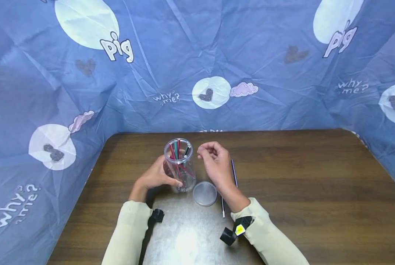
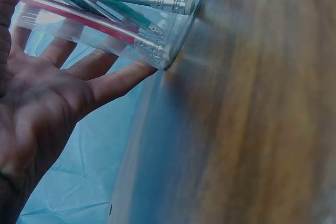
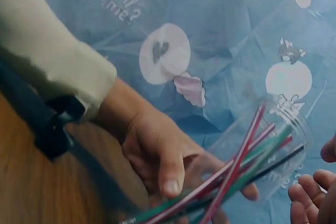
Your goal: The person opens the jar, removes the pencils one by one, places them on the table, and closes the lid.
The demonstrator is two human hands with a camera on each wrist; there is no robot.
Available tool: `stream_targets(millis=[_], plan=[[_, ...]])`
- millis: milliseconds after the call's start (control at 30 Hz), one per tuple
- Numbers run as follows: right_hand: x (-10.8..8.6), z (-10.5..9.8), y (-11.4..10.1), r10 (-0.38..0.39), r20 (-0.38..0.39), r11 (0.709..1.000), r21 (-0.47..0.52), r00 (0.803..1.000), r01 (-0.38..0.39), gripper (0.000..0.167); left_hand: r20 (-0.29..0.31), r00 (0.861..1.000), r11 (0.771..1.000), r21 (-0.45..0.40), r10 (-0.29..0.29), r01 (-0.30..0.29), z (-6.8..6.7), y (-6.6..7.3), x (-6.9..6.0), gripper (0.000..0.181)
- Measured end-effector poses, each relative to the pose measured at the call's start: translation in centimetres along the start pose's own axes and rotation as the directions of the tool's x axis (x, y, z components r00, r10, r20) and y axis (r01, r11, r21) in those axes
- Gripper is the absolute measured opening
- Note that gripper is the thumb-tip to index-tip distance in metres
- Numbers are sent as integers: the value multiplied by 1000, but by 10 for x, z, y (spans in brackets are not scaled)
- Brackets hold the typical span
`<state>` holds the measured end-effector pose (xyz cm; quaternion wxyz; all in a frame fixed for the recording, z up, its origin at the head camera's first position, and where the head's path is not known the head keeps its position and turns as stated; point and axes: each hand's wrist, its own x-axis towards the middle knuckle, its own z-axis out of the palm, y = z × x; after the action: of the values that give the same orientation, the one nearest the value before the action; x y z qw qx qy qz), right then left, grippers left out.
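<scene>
In the head view my left hand [image 1: 157, 173] grips a clear jar [image 1: 190, 176] from its left side, fingers behind and thumb across the front. Red, green and dark pencils [image 3: 231, 174] lean inside the open-topped jar. The left wrist view shows the left hand's fingers [image 2: 113, 81] spread along the clear wall, with silver pencil ends [image 2: 173, 3] inside. My right hand [image 1: 218, 162] hovers just right of the jar's rim, fingers curled with nothing visible in them. A round clear lid [image 1: 205, 194] lies on the table beside the jar's base.
A blue pencil [image 1: 234, 172] lies right of the right hand, and another dark pencil [image 1: 223, 207] shows left of the right forearm. The brown wooden table [image 1: 303, 176] extends to both sides. A blue printed cloth [image 1: 267, 66] hangs behind and at the sides.
</scene>
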<state>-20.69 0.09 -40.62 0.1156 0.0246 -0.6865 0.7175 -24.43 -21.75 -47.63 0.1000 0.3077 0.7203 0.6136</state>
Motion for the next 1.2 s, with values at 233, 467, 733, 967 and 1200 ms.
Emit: stream_targets(millis=[233,467,733,967,1200], plan=[[-2,16,-7,-16,-32,993,113,999,20,13,9,1000,1000,-7,11,-11,0,0,-2,91],[-1,29,-10,24,-45,996,88,999,-20,20,9,1000,1000,-11,17,-17,0,0,-1,88],[0,38,-14,51,-25,998,49,998,-50,27,13,1000,1000,19,-9,8,0,-1,-3,83],[3,42,-15,49,-77,998,30,996,-46,28,10,1000,1000,24,-19,19,1,0,-2,85],[5,42,-17,2,-93,1000,-13,996,-3,31,4,1000,1000,15,-18,18,-1,0,-1,84]])
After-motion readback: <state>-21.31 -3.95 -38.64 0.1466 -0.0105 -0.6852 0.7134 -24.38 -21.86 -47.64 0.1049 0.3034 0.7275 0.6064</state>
